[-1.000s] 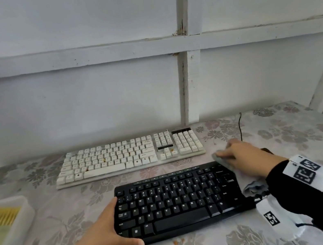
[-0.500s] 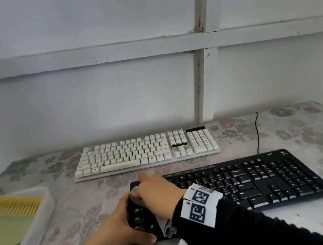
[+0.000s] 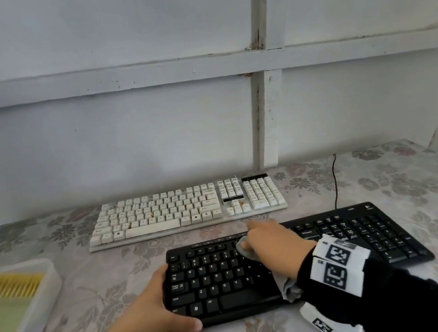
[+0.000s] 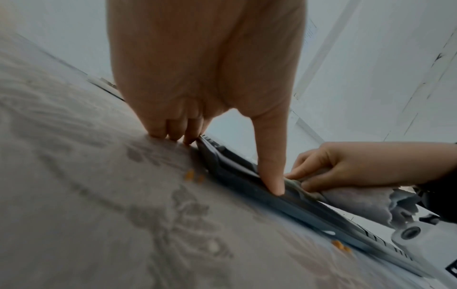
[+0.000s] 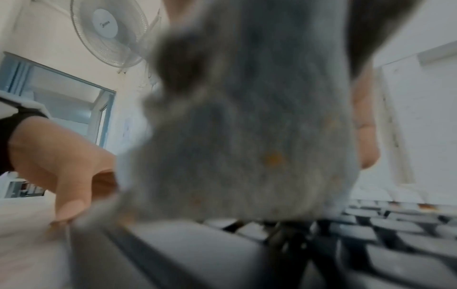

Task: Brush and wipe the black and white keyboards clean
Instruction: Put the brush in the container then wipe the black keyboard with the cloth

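The black keyboard (image 3: pixel 220 279) lies near me on the flowered tablecloth. My left hand (image 3: pixel 153 315) holds its left end, thumb (image 4: pixel 270 166) on the front edge and fingers (image 4: pixel 170 133) on the cloth beside it. My right hand (image 3: pixel 273 247) presses a grey cloth (image 3: pixel 245 249) onto the keys near the middle of the keyboard's upper rows. The cloth (image 5: pixel 247 127) fills the right wrist view and hangs below the wrist (image 3: pixel 290 287). The white keyboard (image 3: pixel 187 209) lies behind, untouched.
A clear plastic tray (image 3: pixel 43 302) at the left edge holds a green brush with yellow bristles (image 3: pixel 5 287). A black cable (image 3: pixel 335 183) runs back toward the wall. Orange crumbs (image 4: pixel 190 175) lie on the tablecloth by the keyboard's edge.
My right hand swept the cloth from the keyboard's right end to its left end, then back toward the middle. The left hand kept its hold on the left end.
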